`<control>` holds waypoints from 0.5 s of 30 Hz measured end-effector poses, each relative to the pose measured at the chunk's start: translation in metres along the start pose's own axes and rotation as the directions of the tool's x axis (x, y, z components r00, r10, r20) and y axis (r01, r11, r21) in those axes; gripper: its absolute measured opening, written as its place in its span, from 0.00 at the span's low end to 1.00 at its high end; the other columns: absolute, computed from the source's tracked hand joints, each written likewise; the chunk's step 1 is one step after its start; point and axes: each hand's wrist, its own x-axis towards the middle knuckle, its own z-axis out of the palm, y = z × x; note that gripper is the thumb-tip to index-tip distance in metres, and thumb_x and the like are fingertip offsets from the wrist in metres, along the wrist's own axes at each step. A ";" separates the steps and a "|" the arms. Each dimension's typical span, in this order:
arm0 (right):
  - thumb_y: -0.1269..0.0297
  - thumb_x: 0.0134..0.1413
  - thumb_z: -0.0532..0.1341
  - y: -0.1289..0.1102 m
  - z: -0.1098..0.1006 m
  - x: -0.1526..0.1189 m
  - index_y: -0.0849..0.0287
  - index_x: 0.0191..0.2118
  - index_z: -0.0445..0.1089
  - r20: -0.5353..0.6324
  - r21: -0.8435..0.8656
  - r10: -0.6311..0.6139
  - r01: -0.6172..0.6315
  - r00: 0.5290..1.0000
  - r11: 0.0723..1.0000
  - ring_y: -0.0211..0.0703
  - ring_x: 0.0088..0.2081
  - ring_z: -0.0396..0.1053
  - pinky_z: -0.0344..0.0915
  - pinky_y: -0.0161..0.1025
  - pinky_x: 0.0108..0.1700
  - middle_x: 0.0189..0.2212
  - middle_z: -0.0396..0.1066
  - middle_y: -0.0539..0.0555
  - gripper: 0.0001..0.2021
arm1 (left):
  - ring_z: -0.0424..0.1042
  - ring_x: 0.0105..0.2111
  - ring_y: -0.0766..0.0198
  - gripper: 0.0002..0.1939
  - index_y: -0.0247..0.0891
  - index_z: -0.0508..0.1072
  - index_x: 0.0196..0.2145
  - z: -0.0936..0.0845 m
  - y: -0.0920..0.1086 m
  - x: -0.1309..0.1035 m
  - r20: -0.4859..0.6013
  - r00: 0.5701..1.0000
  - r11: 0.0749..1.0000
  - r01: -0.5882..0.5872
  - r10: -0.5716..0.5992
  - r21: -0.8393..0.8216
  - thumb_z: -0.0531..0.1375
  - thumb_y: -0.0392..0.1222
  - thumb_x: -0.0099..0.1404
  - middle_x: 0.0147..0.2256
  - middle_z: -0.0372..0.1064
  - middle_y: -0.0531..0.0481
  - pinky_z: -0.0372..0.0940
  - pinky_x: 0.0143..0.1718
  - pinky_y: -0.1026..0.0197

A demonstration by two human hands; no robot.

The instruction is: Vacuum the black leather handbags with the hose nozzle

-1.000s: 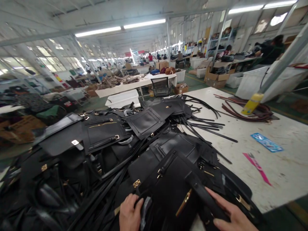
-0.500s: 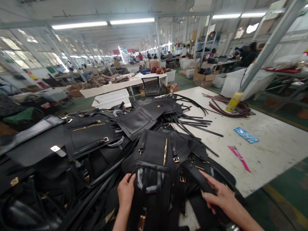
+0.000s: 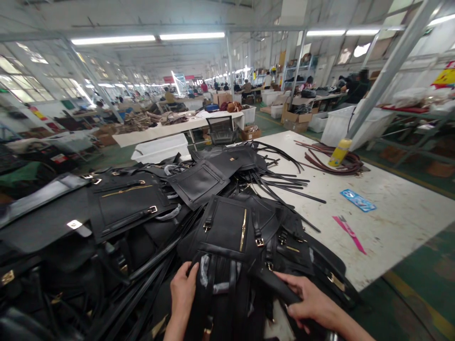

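Note:
Black leather bag pieces with gold buckles and zips are heaped over the table. My left hand (image 3: 184, 289) pinches the left edge of a black bag panel (image 3: 223, 227) that has a gold zip and plastic-wrapped handles. My right hand (image 3: 307, 298) is closed round a thick black strap (image 3: 275, 284), lying across the right part of that bag. Long thin black straps (image 3: 159, 260) run beneath the heap to the left. Another black panel with a gold zip (image 3: 128, 203) lies at the left.
On the white tabletop (image 3: 401, 213) at the right are a pink tool (image 3: 350, 234), a blue card (image 3: 358, 200), a yellow bottle (image 3: 340, 152) and coiled brown straps (image 3: 313, 163). Beyond stand a white bin (image 3: 159, 148), a chair (image 3: 222, 130) and people at other tables.
My right hand has moved left with the black strap, which now reaches over the handles of the bag. My left hand stays at the bag's edge. The view has shifted slightly.

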 end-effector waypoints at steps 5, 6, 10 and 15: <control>0.73 0.37 0.58 -0.012 0.005 0.014 0.59 0.61 0.46 -0.031 0.038 -0.075 0.076 0.997 0.996 0.32 0.18 0.63 0.63 0.28 0.18 0.29 0.71 0.48 0.41 | 0.67 0.26 0.61 0.22 0.38 0.71 0.31 -0.001 0.000 -0.004 -0.001 1.000 1.000 0.011 -0.011 0.008 0.51 0.59 0.53 0.26 0.70 0.51 0.61 0.33 0.62; 0.72 0.37 0.58 -0.015 0.004 0.012 0.59 0.61 0.45 -0.042 0.041 -0.090 0.092 0.995 0.995 0.32 0.18 0.63 0.63 0.28 0.19 0.27 0.70 0.47 0.41 | 0.68 0.27 0.60 0.22 0.38 0.71 0.32 -0.002 0.000 -0.005 0.001 1.000 1.000 0.012 -0.012 0.009 0.51 0.59 0.53 0.27 0.71 0.51 0.61 0.33 0.62; 0.75 0.33 0.58 -0.020 0.006 0.004 0.58 0.59 0.51 -0.020 0.044 -0.041 0.042 0.999 0.998 0.33 0.17 0.63 0.60 0.27 0.17 0.24 0.70 0.46 0.40 | 0.70 0.30 0.58 0.21 0.39 0.71 0.30 -0.005 0.005 -0.007 0.017 1.000 1.000 0.005 -0.005 0.016 0.50 0.59 0.53 0.28 0.72 0.50 0.62 0.34 0.61; 0.79 0.27 0.56 -0.016 0.022 0.011 0.59 0.56 0.59 -0.071 0.062 -0.033 0.038 0.997 0.997 0.28 0.17 0.59 0.55 0.25 0.16 0.31 0.71 0.48 0.40 | 0.72 0.35 0.47 0.27 0.35 0.71 0.36 -0.004 0.008 -0.002 -0.034 0.997 0.994 0.072 -0.070 0.080 0.54 0.61 0.48 0.31 0.74 0.41 0.64 0.37 0.52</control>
